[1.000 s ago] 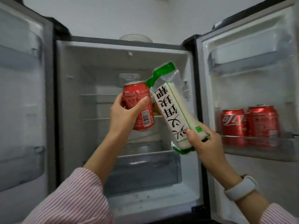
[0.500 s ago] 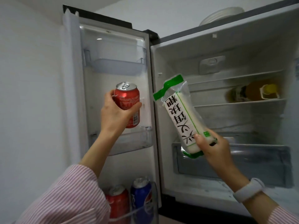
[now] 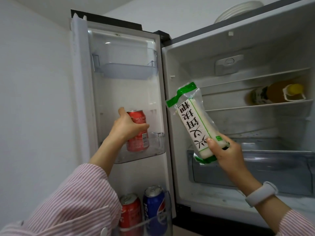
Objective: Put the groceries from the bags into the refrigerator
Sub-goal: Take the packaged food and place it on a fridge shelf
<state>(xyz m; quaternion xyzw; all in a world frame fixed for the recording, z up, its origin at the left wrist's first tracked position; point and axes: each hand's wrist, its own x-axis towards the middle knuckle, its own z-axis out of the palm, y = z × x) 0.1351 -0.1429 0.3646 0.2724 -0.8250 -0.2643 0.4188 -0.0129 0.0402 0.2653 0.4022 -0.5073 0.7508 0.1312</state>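
My left hand (image 3: pixel 127 127) grips a red soda can (image 3: pixel 138 140) and holds it inside the clear middle bin (image 3: pixel 157 147) of the refrigerator's open left door (image 3: pixel 126 92). The can stands upright, its base at the bin's floor. My right hand (image 3: pixel 225 153) holds the lower end of a white rice-cake packet (image 3: pixel 192 120) with green trim. The packet tilts up to the left, in front of the open main compartment (image 3: pixel 238 116).
A red can (image 3: pixel 130 212) and a blue can (image 3: pixel 154 206) stand in the lowest door bin. The top door bin (image 3: pixel 126 70) holds nothing. A yellow-capped bottle (image 3: pixel 276 92) lies on a shelf at the right. A clear drawer (image 3: pixel 255 166) sits below. White plates (image 3: pixel 238 9) rest on top.
The view swung from the right door to the left door. My left hand carried the red can down into the middle door bin. My right hand kept the packet in front of the main compartment.
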